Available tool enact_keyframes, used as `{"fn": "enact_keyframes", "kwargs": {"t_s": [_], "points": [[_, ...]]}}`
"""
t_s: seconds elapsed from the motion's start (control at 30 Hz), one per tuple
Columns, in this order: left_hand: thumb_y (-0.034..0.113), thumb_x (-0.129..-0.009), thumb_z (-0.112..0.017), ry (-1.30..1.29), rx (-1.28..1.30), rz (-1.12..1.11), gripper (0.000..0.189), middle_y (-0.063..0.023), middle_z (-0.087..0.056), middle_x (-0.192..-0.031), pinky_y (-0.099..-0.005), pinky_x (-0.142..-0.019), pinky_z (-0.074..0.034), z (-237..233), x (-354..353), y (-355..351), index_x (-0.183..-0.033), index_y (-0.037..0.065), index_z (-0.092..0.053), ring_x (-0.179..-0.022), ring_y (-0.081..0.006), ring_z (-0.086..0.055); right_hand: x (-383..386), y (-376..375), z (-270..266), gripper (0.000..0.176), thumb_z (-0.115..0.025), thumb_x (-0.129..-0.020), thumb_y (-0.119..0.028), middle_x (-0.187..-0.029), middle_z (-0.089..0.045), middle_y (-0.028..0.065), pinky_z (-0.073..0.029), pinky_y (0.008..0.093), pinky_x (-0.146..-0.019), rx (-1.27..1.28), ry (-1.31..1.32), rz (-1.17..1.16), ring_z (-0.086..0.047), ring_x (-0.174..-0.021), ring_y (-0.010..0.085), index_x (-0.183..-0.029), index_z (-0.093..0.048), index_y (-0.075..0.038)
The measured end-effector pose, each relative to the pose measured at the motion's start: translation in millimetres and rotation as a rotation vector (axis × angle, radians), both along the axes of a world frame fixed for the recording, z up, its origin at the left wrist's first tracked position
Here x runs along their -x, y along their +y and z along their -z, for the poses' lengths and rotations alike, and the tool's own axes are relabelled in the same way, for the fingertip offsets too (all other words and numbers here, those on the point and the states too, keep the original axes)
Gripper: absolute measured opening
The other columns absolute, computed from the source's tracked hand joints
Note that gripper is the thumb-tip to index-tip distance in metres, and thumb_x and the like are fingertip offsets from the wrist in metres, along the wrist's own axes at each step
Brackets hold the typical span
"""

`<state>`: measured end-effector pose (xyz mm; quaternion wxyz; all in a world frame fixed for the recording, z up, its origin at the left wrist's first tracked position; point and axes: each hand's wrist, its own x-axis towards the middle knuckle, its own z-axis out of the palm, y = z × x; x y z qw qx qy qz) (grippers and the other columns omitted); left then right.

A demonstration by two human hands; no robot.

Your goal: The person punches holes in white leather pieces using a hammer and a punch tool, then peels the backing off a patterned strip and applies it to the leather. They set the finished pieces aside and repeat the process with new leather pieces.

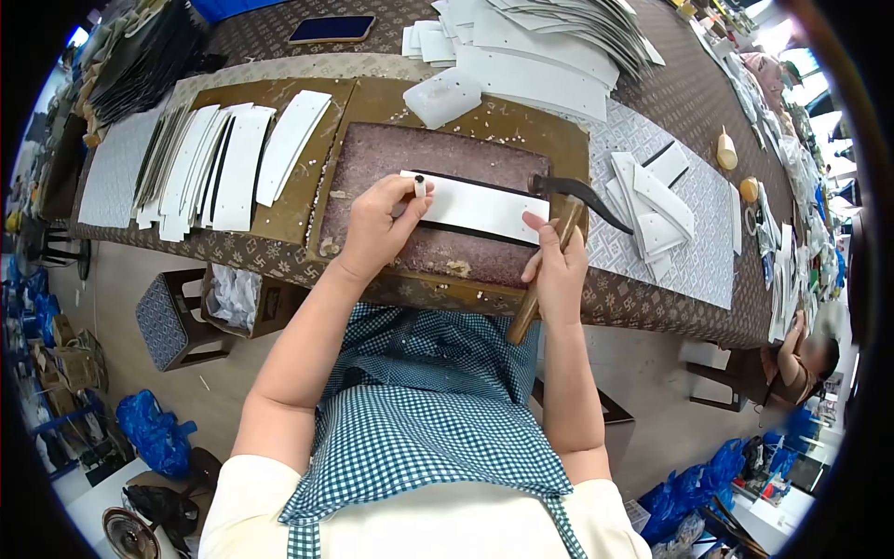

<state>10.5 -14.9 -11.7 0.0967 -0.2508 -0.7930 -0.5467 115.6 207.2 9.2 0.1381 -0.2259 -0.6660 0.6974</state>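
A white strip (480, 207) with black along its edges lies on a mottled purple-brown slab (372, 154). At the strip's left end, my left hand (380, 222) pinches a short white tube-like tool with a dark top (420, 186), held upright. My right hand (562, 275) wraps round the wooden handle of a claw hammer (568, 219). The hammer's dark head lies beyond the strip's right end, its claw curving right. Fingertips of the right hand also rest at the strip's right end. What is under the white tool is hidden.
A row of white strips (247, 154) lies left, and several loose ones (661, 210) lie right. Behind the slab are a translucent white block (443, 97), a large stack of white pieces (540, 61) and a phone (332, 30). A person (803, 359) sits far right.
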Motion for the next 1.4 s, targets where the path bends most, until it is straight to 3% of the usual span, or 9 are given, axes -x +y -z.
{"fn": "enact_keyframes", "kwargs": {"t_s": [0.07, 0.1, 0.2, 0.27, 0.4, 0.6, 0.83, 1.1, 1.4], "points": [[0.010, -0.084, -0.076, -0.076, -0.012, -0.054, 0.016, -0.0079, -0.066, -0.084, -0.0265, -0.065, -0.052, 3.8, -0.6, -0.2, -0.095, 0.002, -0.067, -0.072, -0.0149, -0.064, 0.1, -0.6, 3.9, 0.018, -0.049, -0.103, -0.017, -0.111, -0.070, 0.0172, -0.043, 0.0227, -0.040, -0.032, 0.013, 0.012, -0.051, -0.043, 0.0099, -0.106, -0.047, 0.001], [0.010, -0.083, -0.078, -0.220, -0.111, -0.093, 0.017, -0.0030, -0.063, -0.077, -0.0221, -0.059, -0.046, 0.2, -1.3, 2.4, -0.086, 0.002, -0.063, -0.068, -0.0075, -0.057, -0.3, -1.6, 3.7, 0.018, -0.049, -0.103, -0.017, -0.111, -0.070, 0.0169, -0.044, 0.0228, -0.040, -0.048, 0.017, 0.022, -0.052, -0.043, 0.0101, -0.107, -0.048, 0.001], [0.011, -0.085, -0.078, -0.312, -0.193, -0.181, 0.023, 0.0035, -0.059, -0.073, -0.0197, -0.056, -0.039, -12.5, 3.3, 7.6, -0.078, 0.005, -0.058, -0.065, -0.0019, -0.048, -0.4, 0.0, 4.5, 0.020, -0.049, -0.103, -0.019, -0.109, -0.070, 0.0175, -0.043, 0.0225, -0.041, -0.024, 0.028, 0.020, -0.052, -0.044, 0.0100, -0.107, -0.048, 0.001], [0.012, -0.086, -0.078, -0.302, -0.316, -0.121, 0.019, 0.0040, -0.058, -0.073, -0.0194, -0.057, -0.040, -11.7, 9.2, 20.2, -0.082, 0.004, -0.061, -0.065, -0.0023, -0.048, -0.4, 1.9, 5.1, 0.022, -0.049, -0.104, -0.020, -0.107, -0.070, 0.0170, -0.045, 0.0235, -0.042, -0.001, 0.047, 0.020, -0.053, -0.044, 0.0113, -0.107, -0.047, 0.002], [0.010, -0.090, -0.072, -0.359, -0.195, 0.075, 0.013, 0.0008, -0.069, -0.092, -0.0204, -0.071, -0.048, -14.5, 7.5, 64.2, -0.098, 0.001, -0.070, -0.078, -0.0047, -0.059, -3.1, 0.2, 13.4, 0.022, -0.047, -0.105, -0.021, -0.104, -0.069, 0.0175, -0.045, 0.0228, -0.043, 0.068, 0.112, 0.105, -0.054, -0.046, 0.0109, -0.107, -0.045, 0.001], [0.009, -0.086, -0.073, -0.243, -0.136, 0.238, 0.014, -0.0061, -0.070, -0.092, -0.0248, -0.067, -0.051, -10.7, 8.7, 112.1, -0.097, 0.000, -0.072, -0.075, -0.0102, -0.062, -4.0, -2.8, 14.2, 0.022, -0.047, -0.105, -0.021, -0.106, -0.068, 0.0171, -0.045, 0.0231, -0.043, 0.128, 0.135, 0.179, -0.055, -0.046, 0.0112, -0.109, -0.045, 0.001], [0.010, -0.090, -0.071, -0.207, -0.009, 0.253, 0.013, -0.0056, -0.071, -0.099, -0.0230, -0.071, -0.051, -14.1, 9.4, 115.8, -0.098, -0.001, -0.071, -0.080, -0.0083, -0.062, -2.9, -2.6, 16.5, 0.022, -0.048, -0.104, -0.020, -0.105, -0.069, 0.0170, -0.046, 0.0236, -0.042, 0.135, 0.131, 0.205, -0.055, -0.045, 0.0117, -0.107, -0.045, 0.002], [0.009, -0.086, -0.073, -0.120, 0.002, 0.262, 0.012, -0.0067, -0.071, -0.095, -0.0254, -0.070, -0.054, -12.1, 9.8, 120.7, -0.094, -0.001, -0.071, -0.078, -0.0115, -0.065, -3.6, -2.4, 15.1, 0.021, -0.048, -0.104, -0.019, -0.104, -0.069, 0.0162, -0.046, 0.0239, -0.042, 0.137, 0.119, 0.200, -0.056, -0.044, 0.0119, -0.106, -0.046, 0.001], [0.008, -0.083, -0.076, 0.044, 0.004, 0.286, 0.012, -0.0077, -0.070, -0.089, -0.0289, -0.068, -0.056, -4.1, 14.1, 127.7, -0.093, 0.002, -0.072, -0.077, -0.0153, -0.069, -7.9, 0.1, 9.5, 0.015, -0.049, -0.103, -0.015, -0.088, -0.069, 0.0118, -0.044, 0.0237, -0.042, 0.069, 0.102, 0.156, -0.054, -0.044, 0.0105, -0.103, -0.048, 0.000]]}}
